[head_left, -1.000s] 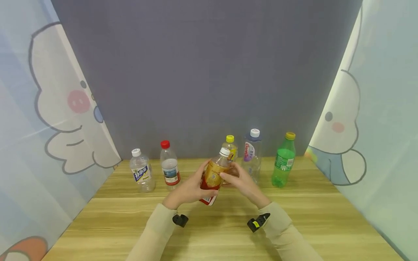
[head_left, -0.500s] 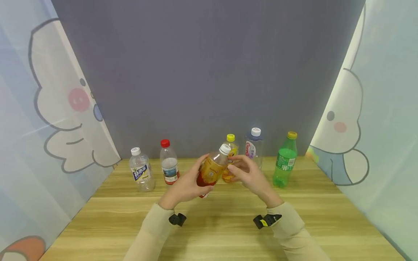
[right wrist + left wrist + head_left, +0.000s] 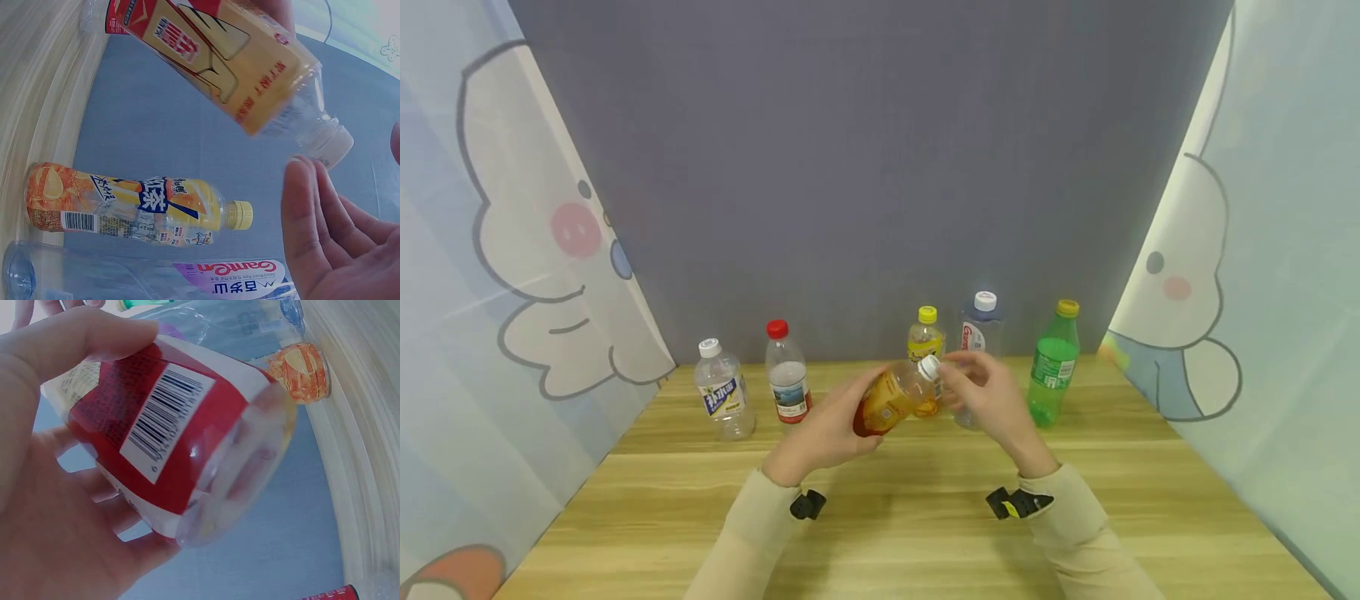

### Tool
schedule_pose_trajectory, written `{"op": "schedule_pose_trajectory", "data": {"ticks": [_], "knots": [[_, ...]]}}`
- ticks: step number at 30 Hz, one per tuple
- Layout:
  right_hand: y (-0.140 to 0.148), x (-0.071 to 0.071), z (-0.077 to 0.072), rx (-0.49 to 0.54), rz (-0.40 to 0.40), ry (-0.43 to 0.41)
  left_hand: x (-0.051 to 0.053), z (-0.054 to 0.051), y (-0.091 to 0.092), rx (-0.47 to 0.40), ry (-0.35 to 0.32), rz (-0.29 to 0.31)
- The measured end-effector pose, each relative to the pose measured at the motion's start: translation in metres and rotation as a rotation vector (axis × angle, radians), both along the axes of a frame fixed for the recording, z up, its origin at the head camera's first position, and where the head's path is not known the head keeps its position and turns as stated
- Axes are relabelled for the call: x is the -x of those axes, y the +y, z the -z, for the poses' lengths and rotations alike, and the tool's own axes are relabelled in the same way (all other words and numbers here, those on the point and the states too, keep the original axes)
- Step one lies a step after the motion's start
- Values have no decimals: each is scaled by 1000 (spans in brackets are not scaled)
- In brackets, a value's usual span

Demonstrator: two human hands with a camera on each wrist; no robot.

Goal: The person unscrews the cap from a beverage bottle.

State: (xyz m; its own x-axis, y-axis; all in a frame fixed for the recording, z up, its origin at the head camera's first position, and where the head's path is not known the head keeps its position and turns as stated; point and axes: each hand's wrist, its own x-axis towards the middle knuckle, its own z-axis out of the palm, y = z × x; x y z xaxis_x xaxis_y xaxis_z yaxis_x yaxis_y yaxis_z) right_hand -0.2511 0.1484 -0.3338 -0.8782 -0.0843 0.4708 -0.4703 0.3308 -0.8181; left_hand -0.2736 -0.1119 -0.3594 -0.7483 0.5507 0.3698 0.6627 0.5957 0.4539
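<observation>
A table (image 3: 895,546) streaked with wood grain stretches before me, five capped bottles standing upright in a loose row along its far side. At left I see a clear bottle (image 3: 737,421) with a white cap and, near it, a red-capped bottle (image 3: 790,385) bearing a landscape label; right of center stand a yellow-capped bottle (image 3: 926,340) and, just beside it, a taller white-capped bottle (image 3: 974,336), both partly hidden from me, with a green bottle (image 3: 1054,367) farthest right.
</observation>
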Motion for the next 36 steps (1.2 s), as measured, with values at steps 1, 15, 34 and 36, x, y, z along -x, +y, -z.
{"op": "schedule_pose_trajectory", "data": {"ticks": [1,15,34,36], "knots": [[0,0,0,3,11,0,0,0,1,15,11,1],[-2,-3,0,15,54,-73,-8,-3,6,136,103,-29],[-1,-4,-3,-98,19,-78,-10,-3,5,147,157,-19],[-2,-4,-3,-98,12,-69,-10,-4,5,149,151,-23]]}}
